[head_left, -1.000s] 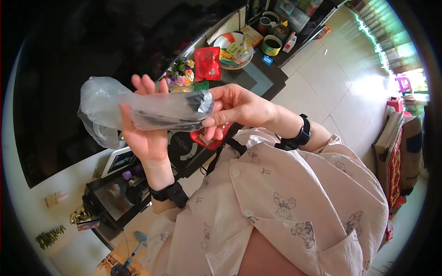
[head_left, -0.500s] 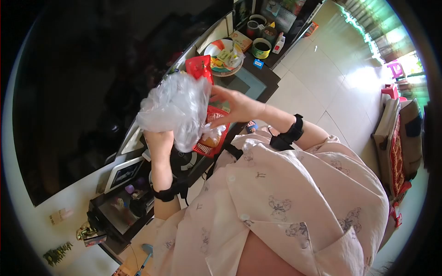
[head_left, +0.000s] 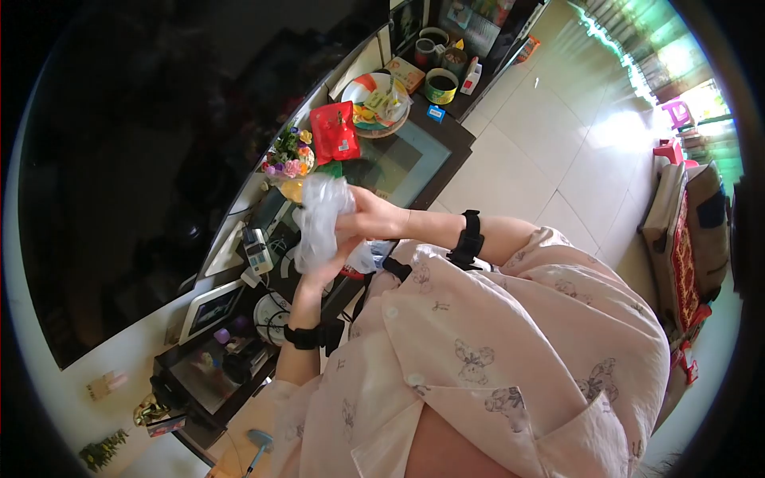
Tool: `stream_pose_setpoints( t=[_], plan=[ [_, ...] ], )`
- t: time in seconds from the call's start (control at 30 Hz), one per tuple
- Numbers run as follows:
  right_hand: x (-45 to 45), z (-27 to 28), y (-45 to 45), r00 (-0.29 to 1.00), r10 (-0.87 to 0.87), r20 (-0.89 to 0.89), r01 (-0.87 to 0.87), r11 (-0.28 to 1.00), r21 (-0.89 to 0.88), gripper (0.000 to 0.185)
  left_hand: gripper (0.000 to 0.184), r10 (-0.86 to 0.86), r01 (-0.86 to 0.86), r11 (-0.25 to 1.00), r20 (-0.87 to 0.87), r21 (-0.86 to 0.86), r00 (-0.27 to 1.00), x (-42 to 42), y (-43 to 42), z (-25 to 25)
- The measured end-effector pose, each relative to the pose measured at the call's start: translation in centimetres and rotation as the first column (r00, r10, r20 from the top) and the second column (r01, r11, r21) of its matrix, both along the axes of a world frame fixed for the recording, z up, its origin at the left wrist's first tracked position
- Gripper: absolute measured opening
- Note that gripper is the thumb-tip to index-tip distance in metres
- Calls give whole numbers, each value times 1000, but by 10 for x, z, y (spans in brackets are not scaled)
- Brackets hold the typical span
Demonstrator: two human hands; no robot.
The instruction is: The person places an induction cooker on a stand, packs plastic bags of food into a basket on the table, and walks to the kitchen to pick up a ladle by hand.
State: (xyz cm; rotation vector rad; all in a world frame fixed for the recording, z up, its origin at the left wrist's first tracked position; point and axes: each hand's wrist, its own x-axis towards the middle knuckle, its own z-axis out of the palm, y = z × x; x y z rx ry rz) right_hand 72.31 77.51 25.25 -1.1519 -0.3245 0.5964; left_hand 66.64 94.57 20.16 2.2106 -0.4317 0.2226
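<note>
A crumpled, translucent plastic bag [head_left: 320, 227] is bunched between my two hands above the TV cabinet. My right hand [head_left: 373, 215] grips its side with curled fingers. From below, my left hand [head_left: 325, 269] closes around the lower part of the same bag; the bag hides some of its fingers. Just under my hands, a bit of a red basket [head_left: 351, 272] shows, with clear plastic [head_left: 370, 256] beside my left hand. A red packet [head_left: 335, 131] lies beyond the bag, near a vase of artificial flowers [head_left: 292, 157].
A large dark TV [head_left: 175, 159] stands along the left. On the cabinet are a patterned plate [head_left: 368, 119] with packets, a green-yellow tin [head_left: 441, 86], a white bottle [head_left: 472, 77] and a framed picture [head_left: 211, 308]. A sofa [head_left: 677, 239] is at the far right.
The bag has been squeezed from a large puffed shape into a smaller bundle. My right hand has come from the basket side onto the bag, and my left hand has shifted right.
</note>
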Motion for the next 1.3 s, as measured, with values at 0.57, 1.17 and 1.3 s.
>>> stream_pose_setpoints(
  t=[0.57,1.17,1.3],
  plan=[
    [13,-11,-8,732,117,-672,135,941,312,20,38,-606,-460,418,-618,-783,501,-22,-28,21],
    [20,-72,-47,635,0,-773,259,942,213,14,47,-665,-382,207,-416,-901,620,-6,-32,32],
    [18,-65,-48,759,0,-651,156,971,182,24,11,-582,-480,264,-535,-836,612,-4,-31,26]
  ],
)
